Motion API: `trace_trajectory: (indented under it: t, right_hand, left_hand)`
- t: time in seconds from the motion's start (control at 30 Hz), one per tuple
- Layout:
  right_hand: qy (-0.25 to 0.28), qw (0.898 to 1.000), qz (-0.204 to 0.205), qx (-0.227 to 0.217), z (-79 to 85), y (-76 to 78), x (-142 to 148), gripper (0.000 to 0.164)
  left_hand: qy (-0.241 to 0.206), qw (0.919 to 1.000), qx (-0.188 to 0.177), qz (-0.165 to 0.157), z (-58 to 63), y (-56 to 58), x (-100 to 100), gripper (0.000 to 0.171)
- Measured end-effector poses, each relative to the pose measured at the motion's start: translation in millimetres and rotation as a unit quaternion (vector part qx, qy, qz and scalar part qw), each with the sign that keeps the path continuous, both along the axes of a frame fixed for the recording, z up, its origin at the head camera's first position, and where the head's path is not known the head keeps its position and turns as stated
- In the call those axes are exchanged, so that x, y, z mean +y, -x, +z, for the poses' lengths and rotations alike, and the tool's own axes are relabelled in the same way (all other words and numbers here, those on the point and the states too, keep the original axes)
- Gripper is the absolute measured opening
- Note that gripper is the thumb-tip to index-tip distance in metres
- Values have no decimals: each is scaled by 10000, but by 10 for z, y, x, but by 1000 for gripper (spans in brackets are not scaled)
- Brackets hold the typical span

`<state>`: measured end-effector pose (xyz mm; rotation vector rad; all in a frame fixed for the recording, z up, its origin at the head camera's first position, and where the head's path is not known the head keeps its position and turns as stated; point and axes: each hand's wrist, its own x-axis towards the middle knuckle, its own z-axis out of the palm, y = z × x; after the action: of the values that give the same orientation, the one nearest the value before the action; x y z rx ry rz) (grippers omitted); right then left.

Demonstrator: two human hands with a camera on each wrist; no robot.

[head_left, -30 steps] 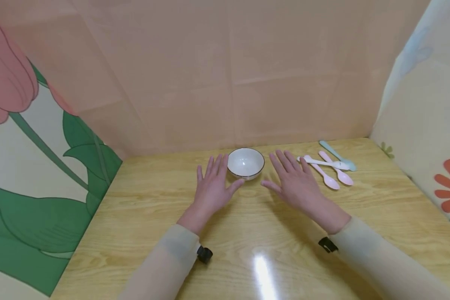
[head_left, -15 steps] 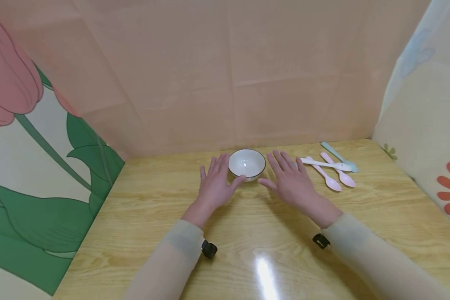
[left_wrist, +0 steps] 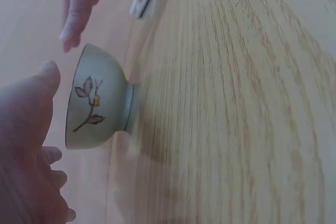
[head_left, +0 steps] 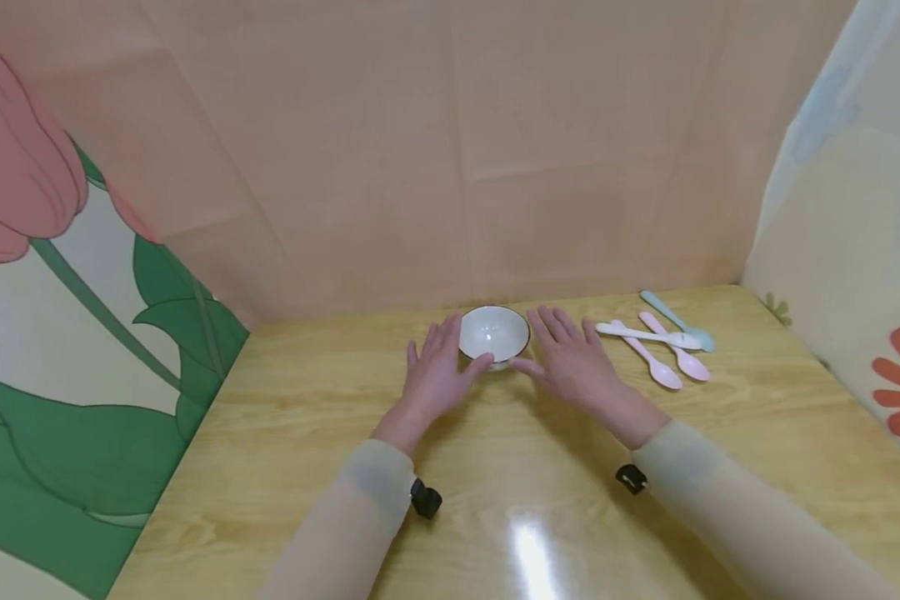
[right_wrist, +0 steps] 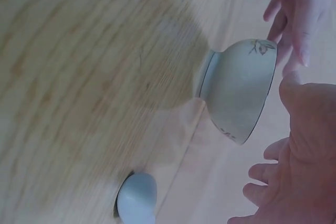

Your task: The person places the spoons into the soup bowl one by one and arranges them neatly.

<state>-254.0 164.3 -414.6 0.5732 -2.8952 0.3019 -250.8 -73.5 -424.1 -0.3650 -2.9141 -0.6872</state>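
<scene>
A white bowl [head_left: 493, 332] with a dark rim stands upright on the wooden table; the left wrist view shows a leaf sprig painted on the bowl's side [left_wrist: 94, 103]. On its left is my left hand [head_left: 437, 375], fingers extended and thumb reaching toward the near rim. My right hand [head_left: 573, 362] is at its right side, fingers likewise straight and thumb pointing inward. Both wrist views show the left hand [left_wrist: 23, 129] and the right hand [right_wrist: 304, 145] around rim height. Whether either one touches the bowl is hard to tell.
Several plastic spoons lie in a crossed pile right of the bowl: a white spoon [head_left: 648, 335], pink spoons [head_left: 663, 373] and a blue-green spoon [head_left: 675, 315]. A pink cloth [head_left: 450, 167] hangs behind the table [head_left: 307, 433]. Printed floral cloth flanks both sides.
Both hands have closed in on the bowl, the right hand moving left off the spoons and the left hand slightly right. Bowl and spoons keep their places on the table.
</scene>
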Motion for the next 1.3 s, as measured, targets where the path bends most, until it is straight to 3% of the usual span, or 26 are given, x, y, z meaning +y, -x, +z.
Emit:
trace_trajectory:
  t: [0.2,0.8,1.3]
  right_hand:
    - [-4,10000,-41,-78,-46,22,-24,90]
    - [-54,9992,46,-403,-78,187,-4,87]
    - [462,9969,213,-598,-85,153,33,81]
  left_hand:
    - [-52,10000,-79,7,-82,6,18,94]
    - [-143,9997,-96,145,-126,104,53,97]
    - [-77,9996,-200,157,-156,69,28,101]
